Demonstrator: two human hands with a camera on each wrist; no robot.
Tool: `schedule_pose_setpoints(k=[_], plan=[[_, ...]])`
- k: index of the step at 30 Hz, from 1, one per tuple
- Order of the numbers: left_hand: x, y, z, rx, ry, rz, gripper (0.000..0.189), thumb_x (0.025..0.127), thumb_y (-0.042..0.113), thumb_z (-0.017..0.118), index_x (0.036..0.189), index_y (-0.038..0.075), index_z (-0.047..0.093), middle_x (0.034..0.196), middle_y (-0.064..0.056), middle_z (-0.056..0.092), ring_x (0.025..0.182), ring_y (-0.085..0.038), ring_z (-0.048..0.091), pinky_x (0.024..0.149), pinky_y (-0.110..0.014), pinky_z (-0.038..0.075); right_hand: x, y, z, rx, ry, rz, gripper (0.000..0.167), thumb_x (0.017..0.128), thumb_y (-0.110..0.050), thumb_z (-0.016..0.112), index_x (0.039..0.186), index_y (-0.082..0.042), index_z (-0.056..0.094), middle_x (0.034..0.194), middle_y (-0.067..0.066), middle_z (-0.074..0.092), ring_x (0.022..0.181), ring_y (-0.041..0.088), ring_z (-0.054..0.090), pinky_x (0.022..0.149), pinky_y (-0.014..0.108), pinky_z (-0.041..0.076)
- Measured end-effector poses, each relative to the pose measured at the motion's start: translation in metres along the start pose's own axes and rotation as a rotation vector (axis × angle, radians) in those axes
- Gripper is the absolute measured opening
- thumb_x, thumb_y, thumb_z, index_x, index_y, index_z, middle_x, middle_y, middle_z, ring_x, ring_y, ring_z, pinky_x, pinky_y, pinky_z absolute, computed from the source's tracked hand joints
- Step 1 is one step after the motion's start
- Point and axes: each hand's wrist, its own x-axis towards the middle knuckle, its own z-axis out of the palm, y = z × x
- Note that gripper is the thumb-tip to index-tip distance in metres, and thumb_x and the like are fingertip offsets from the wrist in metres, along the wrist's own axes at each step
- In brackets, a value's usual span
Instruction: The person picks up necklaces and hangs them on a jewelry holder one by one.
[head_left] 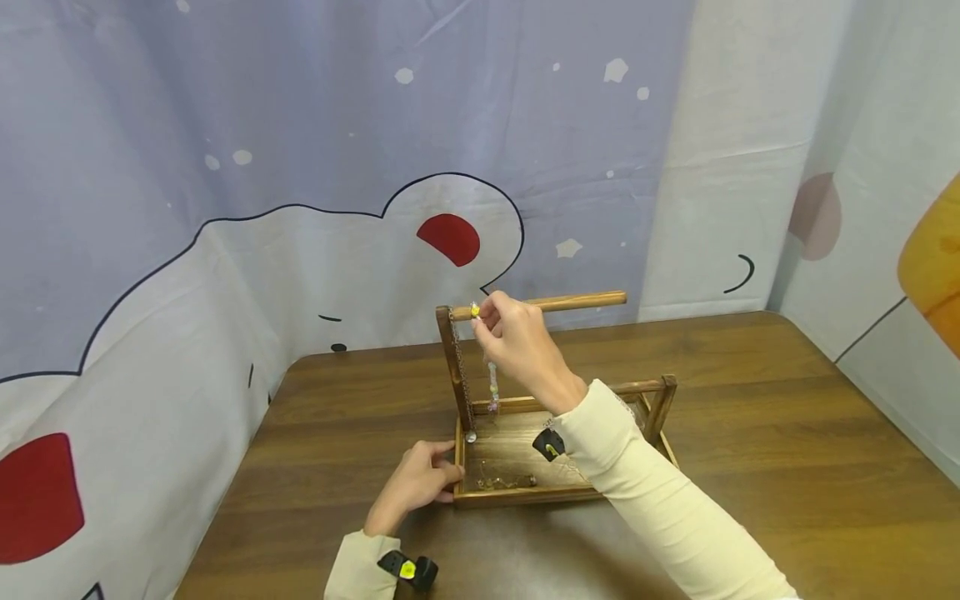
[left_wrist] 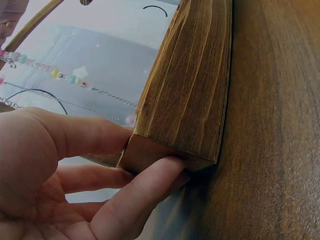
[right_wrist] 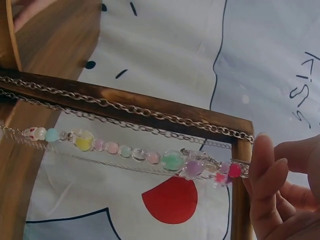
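A wooden jewelry stand [head_left: 528,497] with a tray base stands on the table. My left hand [head_left: 417,482] holds its near left corner; in the left wrist view the thumb presses the wooden end [left_wrist: 165,155] with fingers alongside. My right hand [head_left: 517,337] is up at the upper bar [head_left: 577,302], near its post. Its fingertips pinch the upper end of a pastel beaded chain [right_wrist: 172,160], which hangs from the bar. Beside it, a silver chain [right_wrist: 125,107] hangs along the post. The fingertips partly hide the beads they hold.
A gold-coloured chain [head_left: 506,482] lies in the tray's near left part. A lower bar on a short post [head_left: 660,408] rises at the right, partly behind my right forearm. Behind the table [head_left: 787,433] hangs a printed curtain [head_left: 570,167].
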Motion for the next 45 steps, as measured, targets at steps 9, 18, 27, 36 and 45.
schedule_pose_setpoints(k=[9, 18, 27, 36, 45], plan=[[0.0, 0.001, 0.002, -0.001, 0.009, -0.009, 0.056, 0.083, 0.005, 0.062, 0.131, -0.013, 0.04, 0.088, -0.015, 0.067, 0.07, -0.019, 0.065, 0.054, -0.03, 0.057, -0.014, 0.008, 0.006, -0.002, 0.028, 0.027, 0.003, 0.085, -0.004, 0.059, 0.085, -0.002, 0.057, 0.076, 0.006, 0.061, 0.052, 0.006, 0.057, 0.047, 0.014, 0.05], [0.001, 0.001, 0.001, 0.02, 0.014, -0.005, 0.055, 0.083, 0.006, 0.062, 0.131, -0.012, 0.041, 0.087, -0.014, 0.067, 0.069, -0.019, 0.065, 0.053, -0.029, 0.057, -0.025, 0.014, 0.008, -0.019, 0.037, 0.072, 0.005, 0.083, -0.005, 0.061, 0.086, -0.001, 0.058, 0.081, 0.007, 0.062, 0.058, 0.009, 0.059, 0.05, 0.015, 0.05], [0.001, 0.001, 0.002, 0.012, 0.014, 0.0, 0.055, 0.083, 0.006, 0.062, 0.13, -0.013, 0.041, 0.085, -0.013, 0.067, 0.068, -0.019, 0.065, 0.054, -0.03, 0.057, -0.041, 0.019, 0.01, 0.009, 0.029, 0.109, 0.005, 0.083, -0.005, 0.063, 0.084, -0.004, 0.059, 0.077, 0.003, 0.061, 0.055, 0.007, 0.057, 0.043, 0.018, 0.048], [0.002, 0.0, 0.001, -0.002, 0.012, 0.007, 0.055, 0.082, 0.005, 0.062, 0.129, -0.014, 0.042, 0.083, -0.012, 0.066, 0.067, -0.019, 0.064, 0.054, -0.031, 0.057, -0.08, 0.025, 0.021, 0.151, -0.139, 0.197, 0.005, 0.086, -0.01, 0.062, 0.084, -0.005, 0.06, 0.077, 0.0, 0.064, 0.055, 0.008, 0.059, 0.046, 0.021, 0.051], [0.002, 0.001, 0.001, 0.009, 0.016, -0.002, 0.055, 0.082, 0.005, 0.062, 0.13, -0.013, 0.042, 0.084, -0.013, 0.066, 0.067, -0.019, 0.064, 0.054, -0.03, 0.057, -0.112, 0.048, 0.035, 0.017, -0.326, 0.27, 0.003, 0.083, -0.006, 0.06, 0.084, -0.007, 0.062, 0.075, -0.004, 0.061, 0.058, 0.01, 0.053, 0.05, 0.02, 0.047]])
